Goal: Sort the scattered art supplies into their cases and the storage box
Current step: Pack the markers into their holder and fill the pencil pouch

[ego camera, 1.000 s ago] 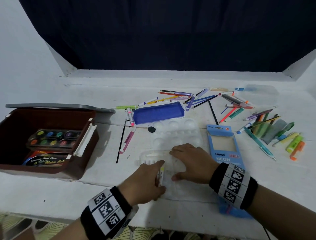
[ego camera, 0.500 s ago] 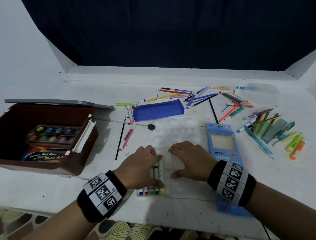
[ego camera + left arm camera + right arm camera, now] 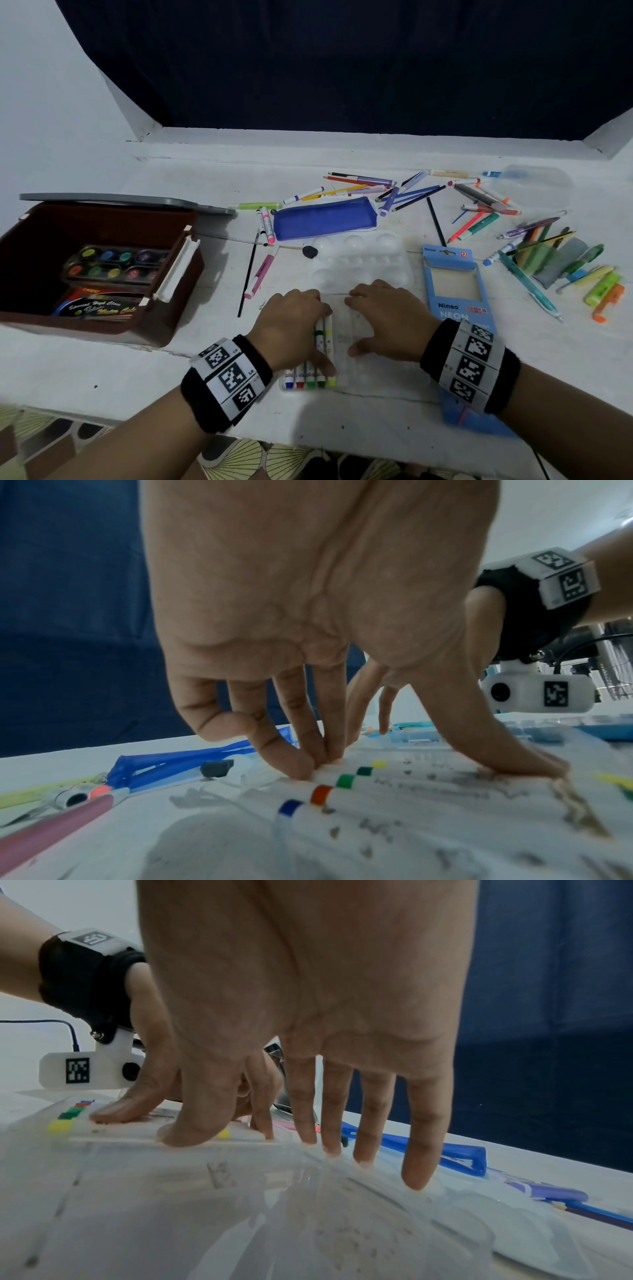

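- While both hands lie on the clear case (image 3: 356, 363) near the table's front edge, the head view shows the left hand (image 3: 291, 325) over five markers (image 3: 310, 382) in it and the right hand (image 3: 387, 322) spread flat just beside.
- Left wrist: fingertips (image 3: 304, 767) press together on the marker ends; push them evenly so each seats fully in its slot.
- Right wrist: straight fingers (image 3: 416, 1164) pin the plastic; firm pressure should stop the case sliding.

Left hand (image 3: 291, 325) hides most of the markers (image 3: 310, 380) — print on them blurred.
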`<action>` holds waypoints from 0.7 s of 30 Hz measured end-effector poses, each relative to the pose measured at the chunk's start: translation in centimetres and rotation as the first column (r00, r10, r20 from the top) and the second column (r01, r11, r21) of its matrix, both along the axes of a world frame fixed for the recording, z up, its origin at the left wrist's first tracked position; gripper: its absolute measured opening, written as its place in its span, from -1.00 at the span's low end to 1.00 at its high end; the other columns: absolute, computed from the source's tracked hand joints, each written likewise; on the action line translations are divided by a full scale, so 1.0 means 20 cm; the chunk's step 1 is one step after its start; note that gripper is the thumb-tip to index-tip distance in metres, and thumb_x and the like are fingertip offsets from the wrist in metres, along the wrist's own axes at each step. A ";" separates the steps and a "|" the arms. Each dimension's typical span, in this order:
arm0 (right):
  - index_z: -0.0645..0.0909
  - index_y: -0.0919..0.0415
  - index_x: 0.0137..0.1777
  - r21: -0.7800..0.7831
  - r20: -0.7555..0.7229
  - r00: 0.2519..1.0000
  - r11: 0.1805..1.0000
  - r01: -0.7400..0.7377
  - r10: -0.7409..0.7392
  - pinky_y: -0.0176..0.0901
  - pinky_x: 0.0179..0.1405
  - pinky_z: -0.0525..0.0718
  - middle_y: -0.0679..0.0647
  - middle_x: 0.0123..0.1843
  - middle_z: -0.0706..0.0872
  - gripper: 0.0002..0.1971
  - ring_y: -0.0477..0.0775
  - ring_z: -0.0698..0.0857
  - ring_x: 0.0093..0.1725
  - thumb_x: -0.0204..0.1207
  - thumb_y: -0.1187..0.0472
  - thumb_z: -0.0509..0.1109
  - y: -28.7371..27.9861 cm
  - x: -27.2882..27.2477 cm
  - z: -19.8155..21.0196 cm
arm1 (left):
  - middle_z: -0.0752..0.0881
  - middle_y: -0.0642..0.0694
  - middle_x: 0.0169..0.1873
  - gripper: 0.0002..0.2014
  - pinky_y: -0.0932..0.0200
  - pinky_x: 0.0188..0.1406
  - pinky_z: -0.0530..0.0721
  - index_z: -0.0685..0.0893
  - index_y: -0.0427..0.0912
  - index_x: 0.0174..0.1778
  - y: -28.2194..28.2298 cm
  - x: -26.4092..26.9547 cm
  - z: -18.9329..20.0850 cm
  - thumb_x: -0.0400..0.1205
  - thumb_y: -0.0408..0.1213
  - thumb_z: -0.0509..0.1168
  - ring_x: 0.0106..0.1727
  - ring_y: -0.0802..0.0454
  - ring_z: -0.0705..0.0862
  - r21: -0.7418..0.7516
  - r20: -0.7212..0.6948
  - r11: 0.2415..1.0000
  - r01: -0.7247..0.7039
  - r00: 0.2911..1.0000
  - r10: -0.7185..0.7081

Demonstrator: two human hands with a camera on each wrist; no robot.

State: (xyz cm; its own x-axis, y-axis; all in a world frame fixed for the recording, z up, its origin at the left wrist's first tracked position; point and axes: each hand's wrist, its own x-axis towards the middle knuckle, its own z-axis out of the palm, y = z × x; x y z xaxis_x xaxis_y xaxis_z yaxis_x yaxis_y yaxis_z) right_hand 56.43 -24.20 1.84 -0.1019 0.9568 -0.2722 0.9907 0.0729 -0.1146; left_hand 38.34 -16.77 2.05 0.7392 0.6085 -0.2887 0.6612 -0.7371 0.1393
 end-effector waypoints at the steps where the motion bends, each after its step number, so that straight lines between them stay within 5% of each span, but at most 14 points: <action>1: 0.48 0.09 0.46 0.001 0.006 1.000 1.000 -0.004 0.004 0.10 0.23 0.58 -0.02 0.40 0.51 -0.20 0.08 0.47 0.32 0.35 -0.42 0.41 0.00 0.00 0.00 | 0.57 0.10 0.19 -0.04 0.04 0.29 0.49 0.51 0.11 0.50 0.00 0.00 0.01 0.19 0.43 0.53 0.22 0.05 0.55 0.009 -0.015 1.000 0.006 1.000 -0.006; 7: 0.49 0.05 0.44 0.002 0.017 1.000 1.000 -0.021 0.021 0.07 0.20 0.58 -0.05 0.33 0.56 -0.18 0.05 0.51 0.25 0.30 -0.46 0.41 0.02 0.01 0.02 | 0.59 0.14 0.25 -0.06 0.06 0.34 0.52 0.52 0.13 0.51 0.03 -0.01 0.00 0.21 0.40 0.55 0.26 0.09 0.57 -0.057 0.022 0.998 -0.015 1.000 0.017; 10: 0.49 0.03 0.43 -0.004 0.010 0.999 0.999 -0.035 0.035 0.03 0.19 0.58 -0.06 0.29 0.58 -0.18 0.04 0.53 0.22 0.28 -0.46 0.45 0.04 0.02 0.03 | 0.63 0.19 0.21 -0.26 0.17 0.18 0.60 0.61 0.13 0.41 0.06 -0.05 -0.01 0.32 0.25 0.59 0.15 0.16 0.62 -0.191 0.164 0.978 -0.085 0.980 0.117; 15: 0.49 -0.02 0.47 0.018 -0.072 0.997 1.000 -0.013 0.014 0.00 0.32 0.53 -0.08 0.38 0.58 -0.38 0.02 0.53 0.33 0.49 -0.31 0.38 0.12 0.05 0.07 | 0.72 0.14 -0.18 -0.83 0.27 -0.15 0.65 0.74 0.26 -0.02 0.21 -0.13 0.00 0.50 0.05 0.53 -0.24 0.22 0.70 -0.303 0.523 0.932 -0.200 0.783 0.338; 17: 0.54 -0.02 0.41 0.110 -0.096 0.995 0.994 0.006 0.005 -0.03 0.30 0.54 -0.09 0.34 0.60 -0.52 0.02 0.56 0.32 0.59 -0.24 0.30 0.20 0.06 0.10 | 0.71 0.11 -0.21 -0.89 0.21 -0.17 0.67 0.71 0.29 -0.07 0.32 -0.15 -0.01 0.56 -0.04 0.48 -0.27 0.18 0.68 -0.233 0.622 0.926 -0.296 0.687 0.376; 21: 0.63 0.02 0.29 0.256 -0.162 0.982 0.965 -0.048 0.092 -0.01 0.22 0.55 -0.05 0.22 0.67 -0.71 0.04 0.57 0.21 0.66 -0.04 0.27 0.45 0.04 0.15 | 0.66 -0.02 -0.08 -0.82 0.07 -0.02 0.68 0.69 0.04 0.08 0.55 -0.12 0.00 0.60 -0.04 0.39 -0.09 0.00 0.68 -0.086 0.585 0.859 -0.504 0.672 0.453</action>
State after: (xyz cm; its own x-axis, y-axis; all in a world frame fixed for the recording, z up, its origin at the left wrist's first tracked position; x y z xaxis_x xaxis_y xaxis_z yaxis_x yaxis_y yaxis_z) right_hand 57.19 -15.29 4.91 -0.1951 0.9808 0.0022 0.9492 0.1894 -0.2514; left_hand 35.92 -5.67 2.09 0.3468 0.9263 0.1474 0.7408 -0.3669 0.5628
